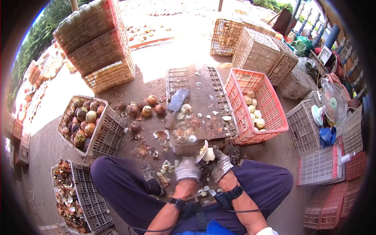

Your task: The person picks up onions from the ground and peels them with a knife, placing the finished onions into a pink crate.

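Note:
Between my knees, my right hand (222, 164) in a grey glove is closed around a pale peeled onion (210, 155). My left hand (188, 169), also gloved, is closed on the handle of a small peeling blade (202, 152), which touches the onion's left side. A strip of peel lies on the blade. Just beyond my hands stands a crate with a board (204, 105) on top. A cleaver (178, 100) rests at the board's left edge, near onion pieces.
Unpeeled onions fill a crate (111, 133) at left; more lie on the ground beside it. A red crate (260, 135) at right holds peeled onions. Peel fills a lower-left crate (92, 196). Stacked crates (103, 47) and a fan (333, 102) stand farther out.

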Demonstrator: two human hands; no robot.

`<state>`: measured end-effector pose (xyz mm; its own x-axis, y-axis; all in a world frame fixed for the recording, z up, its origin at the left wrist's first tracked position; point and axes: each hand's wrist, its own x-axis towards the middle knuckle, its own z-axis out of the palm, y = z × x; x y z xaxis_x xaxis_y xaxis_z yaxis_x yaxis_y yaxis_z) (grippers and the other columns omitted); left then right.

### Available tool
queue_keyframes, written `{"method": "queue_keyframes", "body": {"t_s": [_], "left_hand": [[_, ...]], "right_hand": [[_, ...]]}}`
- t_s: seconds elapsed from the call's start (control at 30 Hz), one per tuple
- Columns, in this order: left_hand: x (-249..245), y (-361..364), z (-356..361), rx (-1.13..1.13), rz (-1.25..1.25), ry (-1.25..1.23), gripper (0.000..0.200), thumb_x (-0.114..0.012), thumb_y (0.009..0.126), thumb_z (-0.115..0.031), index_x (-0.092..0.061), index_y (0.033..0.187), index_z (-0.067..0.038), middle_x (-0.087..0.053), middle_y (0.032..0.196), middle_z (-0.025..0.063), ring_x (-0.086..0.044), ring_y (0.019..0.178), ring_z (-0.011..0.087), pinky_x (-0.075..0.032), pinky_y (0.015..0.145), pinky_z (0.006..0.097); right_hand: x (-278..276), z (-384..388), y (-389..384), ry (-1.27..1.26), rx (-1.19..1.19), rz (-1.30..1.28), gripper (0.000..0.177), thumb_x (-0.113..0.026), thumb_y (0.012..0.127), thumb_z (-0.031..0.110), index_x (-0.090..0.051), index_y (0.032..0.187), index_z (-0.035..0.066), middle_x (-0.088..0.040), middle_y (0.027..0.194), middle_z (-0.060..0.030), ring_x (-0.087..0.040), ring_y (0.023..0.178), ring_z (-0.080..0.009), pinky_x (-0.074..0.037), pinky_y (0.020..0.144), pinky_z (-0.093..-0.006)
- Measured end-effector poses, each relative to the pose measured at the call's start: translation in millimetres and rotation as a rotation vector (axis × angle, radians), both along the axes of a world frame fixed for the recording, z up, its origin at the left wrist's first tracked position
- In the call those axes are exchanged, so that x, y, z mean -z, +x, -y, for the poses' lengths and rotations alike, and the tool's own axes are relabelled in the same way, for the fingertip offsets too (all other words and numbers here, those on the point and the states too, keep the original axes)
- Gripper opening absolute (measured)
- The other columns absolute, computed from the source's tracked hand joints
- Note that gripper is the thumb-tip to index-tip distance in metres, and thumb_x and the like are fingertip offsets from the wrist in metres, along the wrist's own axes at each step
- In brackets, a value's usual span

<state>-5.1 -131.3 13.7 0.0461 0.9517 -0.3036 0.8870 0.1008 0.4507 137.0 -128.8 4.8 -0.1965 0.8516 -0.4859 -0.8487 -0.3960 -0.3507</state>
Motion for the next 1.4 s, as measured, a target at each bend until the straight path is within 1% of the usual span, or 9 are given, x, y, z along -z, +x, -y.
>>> {"method": "queue_keyframes", "body": {"t_s": [0.3, 0.37, 0.63, 0.7, 0.8, 0.97, 1.07, 1.13, 1.4], "left_hand": [[-6, -27, -16, -0.205, 0.024, -0.075, 0.026, -0.062, 0.079, -0.024, -0.071, 0.097, -0.008, -0.07, 0.09, 0.0164, -0.068, 0.084, 0.0347, -0.054, 0.073, 0.0444], [64, -37, -26, 0.056, -0.008, -0.002, 0.028, -0.068, 0.077, -0.027, -0.071, 0.094, -0.005, -0.069, 0.091, 0.0193, -0.067, 0.081, 0.0374, -0.053, 0.07, 0.0438], [10, -79, -16, -0.279, 1.418, -0.495, 0.024, -0.07, 0.077, -0.01, -0.066, 0.098, 0.0, -0.067, 0.077, 0.0081, -0.063, 0.06, 0.0181, -0.051, 0.053, 0.0308], [125, -91, -30, 0.051, 0.847, -0.067, 0.021, -0.07, 0.078, -0.009, -0.065, 0.096, 0.001, -0.065, 0.078, 0.0065, -0.062, 0.063, 0.0164, -0.051, 0.054, 0.0294], [71, -80, -17, -0.417, 1.603, -0.405, 0.016, -0.069, 0.08, -0.01, -0.066, 0.094, -0.002, -0.064, 0.083, 0.0048, -0.062, 0.072, 0.0145, -0.051, 0.06, 0.0284], [110, -60, -45, -0.012, 1.202, 0.065, 0.013, -0.069, 0.08, -0.013, -0.066, 0.09, -0.004, -0.063, 0.08, 0.0053, -0.062, 0.074, 0.0155, -0.05, 0.059, 0.029], [158, -61, -65, -0.101, 1.334, -0.028, 0.016, -0.067, 0.084, -0.02, -0.064, 0.09, -0.006, -0.065, 0.081, 0.0061, -0.062, 0.071, 0.018, -0.047, 0.054, 0.0293], [88, -53, -48, -0.585, 1.536, -0.44, 0.018, -0.066, 0.085, -0.022, -0.063, 0.093, -0.006, -0.065, 0.082, 0.006, -0.062, 0.069, 0.0186, -0.046, 0.053, 0.0293], [91, -57, -21, -0.745, 1.585, -0.521, 0.02, -0.064, 0.087, -0.024, -0.06, 0.098, -0.007, -0.062, 0.079, 0.0065, -0.06, 0.066, 0.0196, -0.046, 0.052, 0.0312]], "right_hand": [[-12, -1, -2, -0.033, 0.049, -0.054, 0.041, -0.058, 0.093, 0.029, -0.054, 0.111, -0.007, -0.063, 0.103, -0.0264, -0.065, 0.09, -0.0434, -0.06, 0.076, -0.0499], [-3, -2, 1, -0.019, 0.057, -0.07, 0.041, -0.057, 0.094, 0.03, -0.053, 0.111, -0.007, -0.062, 0.104, -0.0269, -0.064, 0.091, -0.0441, -0.059, 0.077, -0.0509], [-8, -7, 23, 0.011, 0.132, 0.052, 0.045, -0.059, 0.092, 0.036, -0.055, 0.108, -0.006, -0.064, 0.099, -0.0244, -0.065, 0.091, -0.0415, -0.06, 0.075, -0.0505], [-18, -6, 22, 0.027, 0.129, 0.067, 0.044, -0.059, 0.092, 0.036, -0.056, 0.107, -0.005, -0.064, 0.098, -0.0236, -0.065, 0.09, -0.0408, -0.06, 0.075, -0.0504], [-19, 0, 27, 0.026, 0.157, 0.073, 0.041, -0.06, 0.092, 0.033, -0.056, 0.106, -0.005, -0.064, 0.098, -0.0233, -0.065, 0.09, -0.0408, -0.06, 0.076, -0.0507], [-26, -1, 26, 0.059, 0.134, 0.064, 0.039, -0.06, 0.091, 0.032, -0.057, 0.107, -0.004, -0.064, 0.1, -0.0236, -0.065, 0.089, -0.0413, -0.06, 0.076, -0.0496], [-22, -2, 29, 0.088, 0.13, 0.076, 0.039, -0.06, 0.091, 0.032, -0.057, 0.106, -0.004, -0.064, 0.1, -0.0245, -0.065, 0.088, -0.0418, -0.06, 0.075, -0.049], [-19, -1, 32, 0.075, 0.144, 0.056, 0.039, -0.059, 0.092, 0.032, -0.058, 0.106, -0.004, -0.064, 0.099, -0.0248, -0.065, 0.087, -0.0419, -0.06, 0.075, -0.0485], [-24, 0, 31, 0.036, 0.117, 0.038, 0.039, -0.056, 0.093, 0.031, -0.057, 0.105, -0.006, -0.064, 0.098, -0.0242, -0.065, 0.087, -0.0414, -0.059, 0.075, -0.0498]]}}
